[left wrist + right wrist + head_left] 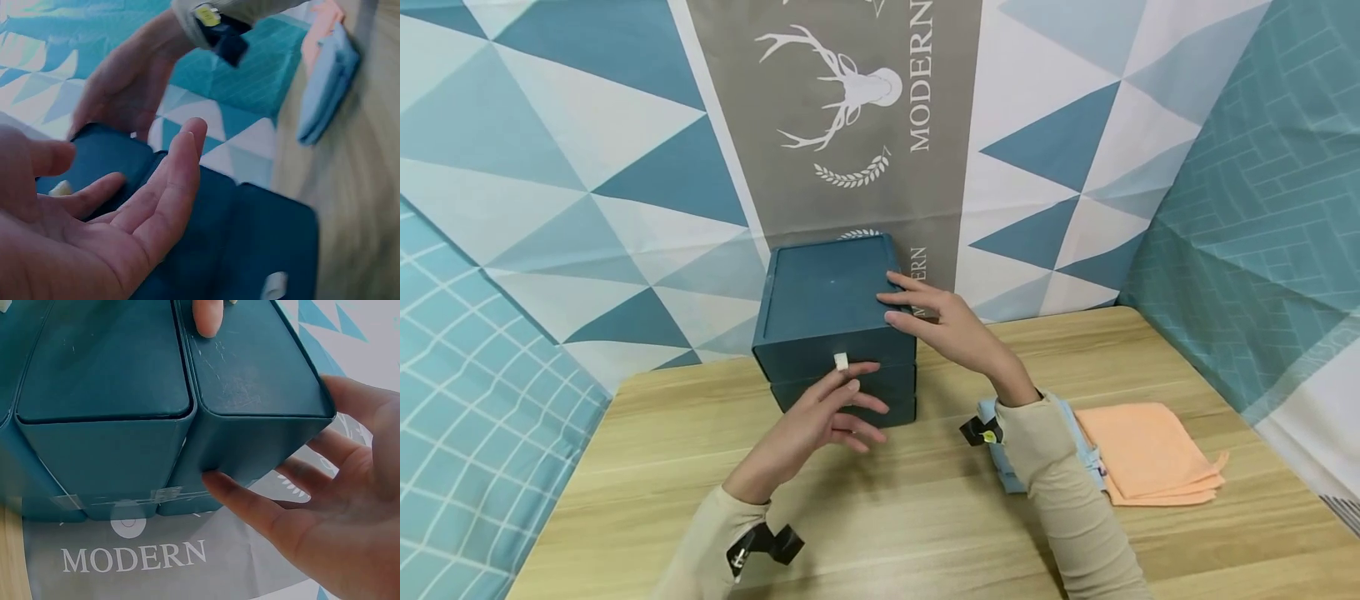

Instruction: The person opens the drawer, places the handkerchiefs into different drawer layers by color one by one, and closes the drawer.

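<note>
A dark blue drawer box (831, 292) stands against the back wall, its stacked drawers fitted with small knobs. My left hand (816, 421) is at its front, with the index finger right by the white knob (841, 362) of the top drawer and the other fingers loosely extended. In the right wrist view a fingertip (209, 319) overlaps that drawer's face beside the knob. My right hand (951, 325) rests on the box's top right edge with fingers spread, the thumb (234, 490) lying along its side. Another knob (275, 285) shows lower down in the left wrist view.
Folded light blue cloth (1003, 467) lies right of the box, partly under the right forearm in the head view. Next to it is a folded peach cloth (1150, 450). Patterned fabric (1052, 125) hangs behind the wooden table (647, 467).
</note>
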Demonstrator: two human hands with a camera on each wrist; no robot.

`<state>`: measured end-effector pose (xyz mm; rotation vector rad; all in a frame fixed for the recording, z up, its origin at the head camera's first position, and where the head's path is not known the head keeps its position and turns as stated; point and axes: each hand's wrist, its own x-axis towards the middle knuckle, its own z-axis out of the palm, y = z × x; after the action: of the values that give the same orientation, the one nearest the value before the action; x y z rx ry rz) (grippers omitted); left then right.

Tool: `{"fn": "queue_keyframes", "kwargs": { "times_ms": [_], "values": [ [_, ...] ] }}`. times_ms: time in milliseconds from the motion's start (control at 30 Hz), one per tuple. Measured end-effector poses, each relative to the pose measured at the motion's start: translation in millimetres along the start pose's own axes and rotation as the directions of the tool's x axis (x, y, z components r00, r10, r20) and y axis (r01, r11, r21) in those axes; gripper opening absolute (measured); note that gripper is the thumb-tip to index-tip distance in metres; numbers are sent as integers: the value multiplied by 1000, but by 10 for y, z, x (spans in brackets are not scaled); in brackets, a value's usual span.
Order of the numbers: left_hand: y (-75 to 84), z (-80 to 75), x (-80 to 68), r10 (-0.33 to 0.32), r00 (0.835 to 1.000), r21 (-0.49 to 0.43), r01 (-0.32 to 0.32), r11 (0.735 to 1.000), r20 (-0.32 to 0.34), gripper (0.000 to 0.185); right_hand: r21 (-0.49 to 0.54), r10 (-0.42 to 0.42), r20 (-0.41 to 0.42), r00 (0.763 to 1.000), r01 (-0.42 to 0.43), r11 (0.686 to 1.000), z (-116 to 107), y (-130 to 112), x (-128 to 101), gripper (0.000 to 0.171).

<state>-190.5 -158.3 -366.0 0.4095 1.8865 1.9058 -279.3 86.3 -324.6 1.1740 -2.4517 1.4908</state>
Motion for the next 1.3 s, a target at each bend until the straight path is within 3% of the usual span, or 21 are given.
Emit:
{"fn": "queue_keyframes", "kwargs": {
  "times_ms": [167, 300, 467, 633, 900, 1033, 1300],
  "values": [
    [45, -138, -47, -9, 1000, 29, 9, 1000, 2, 53, -1, -1, -5, 1000, 1, 1000, 5, -8, 1, 42],
    [4, -245, -32, -84, 994, 78, 79, 994, 68, 60, -1, 4, -6, 1000, -4, 1000, 7, 7, -1, 43],
    [-145, -245, 40, -211, 966, 141, 190, 972, 148, 64, -6, 14, -7, 1000, -14, 1000, -1, 13, -9, 44],
    [-313, -171, 118, -260, 941, 139, 234, 962, 216, 70, -8, 17, -8, 1000, -17, 1000, 5, 18, -4, 43],
    [-473, -273, 210, -196, 919, -64, 231, 971, 341, 78, -1, 4, -3, 1000, -4, 1000, 9, 18, 7, 44],
    [-512, -304, 238, -174, 909, -109, 231, 967, 380, 78, 1, 7, -3, 1000, -7, 1000, 12, 26, 8, 43],
    [-539, -317, 243, -133, 934, -136, 187, 973, 332, 69, -2, 7, -2, 1000, -7, 1000, 15, 18, 7, 42]
  ]
}}
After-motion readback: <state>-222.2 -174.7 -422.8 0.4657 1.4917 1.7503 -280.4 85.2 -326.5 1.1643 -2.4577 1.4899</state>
